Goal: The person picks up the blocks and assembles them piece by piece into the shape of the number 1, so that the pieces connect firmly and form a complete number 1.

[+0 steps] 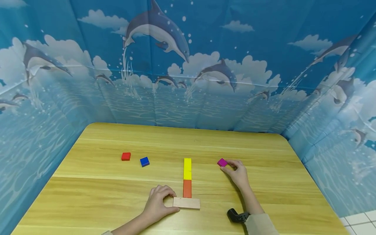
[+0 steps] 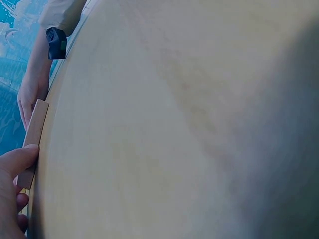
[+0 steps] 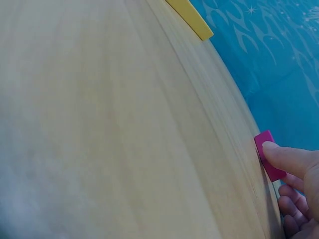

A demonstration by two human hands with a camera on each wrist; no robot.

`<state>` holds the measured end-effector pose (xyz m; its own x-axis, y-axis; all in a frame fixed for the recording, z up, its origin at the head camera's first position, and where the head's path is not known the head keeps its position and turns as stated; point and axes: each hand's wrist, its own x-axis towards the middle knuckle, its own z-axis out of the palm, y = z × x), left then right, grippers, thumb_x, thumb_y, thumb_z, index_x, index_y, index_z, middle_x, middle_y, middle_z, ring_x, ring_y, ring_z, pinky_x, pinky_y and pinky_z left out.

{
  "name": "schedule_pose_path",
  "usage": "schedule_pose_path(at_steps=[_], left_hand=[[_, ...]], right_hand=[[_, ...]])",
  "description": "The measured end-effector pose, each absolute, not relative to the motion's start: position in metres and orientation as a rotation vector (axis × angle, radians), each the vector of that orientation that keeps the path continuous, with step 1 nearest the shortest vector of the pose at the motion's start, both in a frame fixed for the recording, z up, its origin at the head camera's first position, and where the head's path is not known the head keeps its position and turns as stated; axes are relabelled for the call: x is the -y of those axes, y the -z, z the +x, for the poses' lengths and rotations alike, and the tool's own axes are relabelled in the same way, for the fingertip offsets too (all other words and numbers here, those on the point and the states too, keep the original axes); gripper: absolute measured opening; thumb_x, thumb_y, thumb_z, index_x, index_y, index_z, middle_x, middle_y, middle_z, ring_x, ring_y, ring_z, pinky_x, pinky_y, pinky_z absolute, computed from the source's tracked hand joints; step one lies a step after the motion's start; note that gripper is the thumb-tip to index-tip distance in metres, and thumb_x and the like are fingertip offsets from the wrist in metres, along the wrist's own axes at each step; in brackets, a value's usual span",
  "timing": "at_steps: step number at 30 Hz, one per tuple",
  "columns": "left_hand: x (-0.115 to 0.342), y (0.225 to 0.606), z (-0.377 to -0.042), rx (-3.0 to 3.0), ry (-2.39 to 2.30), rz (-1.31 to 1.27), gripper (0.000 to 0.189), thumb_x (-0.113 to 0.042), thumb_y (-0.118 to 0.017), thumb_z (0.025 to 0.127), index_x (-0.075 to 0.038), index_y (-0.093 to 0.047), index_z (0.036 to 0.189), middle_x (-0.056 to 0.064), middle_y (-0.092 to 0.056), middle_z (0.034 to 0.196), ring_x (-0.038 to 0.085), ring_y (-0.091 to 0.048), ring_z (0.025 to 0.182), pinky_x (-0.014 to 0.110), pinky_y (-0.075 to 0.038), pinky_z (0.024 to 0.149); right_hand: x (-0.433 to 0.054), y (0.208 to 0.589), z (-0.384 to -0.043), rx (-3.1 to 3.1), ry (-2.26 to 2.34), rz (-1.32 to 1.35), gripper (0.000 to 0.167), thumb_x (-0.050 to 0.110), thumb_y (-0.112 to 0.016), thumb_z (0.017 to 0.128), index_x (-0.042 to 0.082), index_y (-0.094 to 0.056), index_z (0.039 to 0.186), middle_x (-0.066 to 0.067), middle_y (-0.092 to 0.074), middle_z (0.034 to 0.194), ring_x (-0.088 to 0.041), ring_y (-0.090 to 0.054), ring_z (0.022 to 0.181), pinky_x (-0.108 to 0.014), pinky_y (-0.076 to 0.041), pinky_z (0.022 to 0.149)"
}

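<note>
In the head view my left hand pinches the left end of a plain wooden block lying crosswise near the front of the table. The left wrist view has my thumb on this block's face. Directly behind it, an orange-red block and then a yellow block run away in a straight line. Off to the right, my right hand grips a small magenta block between thumb and fingers. The right wrist view shows the thumb pressed on that magenta block.
A small red block and a small blue block lie on the left part of the wooden table. A black device is worn on the right wrist. A dolphin-printed curtain surrounds the table's back and sides.
</note>
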<state>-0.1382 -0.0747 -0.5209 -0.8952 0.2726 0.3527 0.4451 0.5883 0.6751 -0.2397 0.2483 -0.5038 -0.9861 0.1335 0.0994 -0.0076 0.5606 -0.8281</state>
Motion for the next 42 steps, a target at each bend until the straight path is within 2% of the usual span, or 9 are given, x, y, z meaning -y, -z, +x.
schedule_pose_path(at_steps=[16, 26, 31, 36, 42], left_hand=[[0.076, 0.522, -0.139, 2.62, 1.191, -0.599, 0.037, -0.039, -0.083, 0.056, -0.027, -0.061, 0.083, -0.024, -0.055, 0.085, 0.002, -0.044, 0.081, 0.033, -0.03, 0.08], [0.075, 0.523, -0.139, 2.608, 1.193, -0.603, 0.037, -0.037, -0.084, 0.055, -0.027, -0.061, 0.083, -0.024, -0.055, 0.085, 0.002, -0.044, 0.08, 0.033, -0.03, 0.08], [0.075, 0.522, -0.139, 2.601, 1.189, -0.609, 0.037, -0.038, -0.084, 0.055, -0.027, -0.061, 0.082, -0.024, -0.055, 0.084, 0.002, -0.044, 0.08, 0.033, -0.03, 0.08], [0.075, 0.522, -0.139, 2.6, 1.186, -0.608, 0.037, -0.038, -0.084, 0.055, -0.027, -0.061, 0.083, -0.023, -0.055, 0.085, 0.002, -0.044, 0.081, 0.033, -0.03, 0.08], [0.075, 0.522, -0.139, 2.609, 1.194, -0.603, 0.037, -0.036, -0.084, 0.056, -0.027, -0.061, 0.083, -0.023, -0.056, 0.086, 0.002, -0.044, 0.082, 0.034, -0.03, 0.081]], right_hand=[[-0.247, 0.505, -0.24, 2.635, -1.387, -0.116, 0.039, 0.016, -0.076, 0.074, -0.003, -0.064, 0.107, -0.015, -0.056, 0.104, -0.025, -0.051, 0.094, -0.032, -0.042, 0.081], [-0.242, 0.495, -0.245, 2.66, -1.44, -0.153, 0.044, 0.021, -0.071, 0.08, 0.0, -0.06, 0.116, -0.015, -0.055, 0.109, -0.026, -0.053, 0.099, -0.031, -0.044, 0.081], [-0.234, 0.487, -0.255, 2.61, -1.428, -0.085, 0.04, 0.02, -0.071, 0.08, 0.0, -0.062, 0.113, -0.016, -0.058, 0.105, -0.026, -0.052, 0.096, -0.031, -0.045, 0.08], [-0.222, 0.481, -0.265, 2.588, -1.39, 0.024, 0.038, 0.016, -0.072, 0.079, -0.001, -0.063, 0.111, -0.017, -0.058, 0.103, -0.028, -0.052, 0.094, -0.039, -0.044, 0.081], [-0.206, 0.479, -0.277, 2.607, -1.36, 0.143, 0.036, 0.015, -0.071, 0.079, 0.0, -0.063, 0.111, -0.016, -0.057, 0.102, -0.028, -0.053, 0.093, -0.041, -0.045, 0.082]])
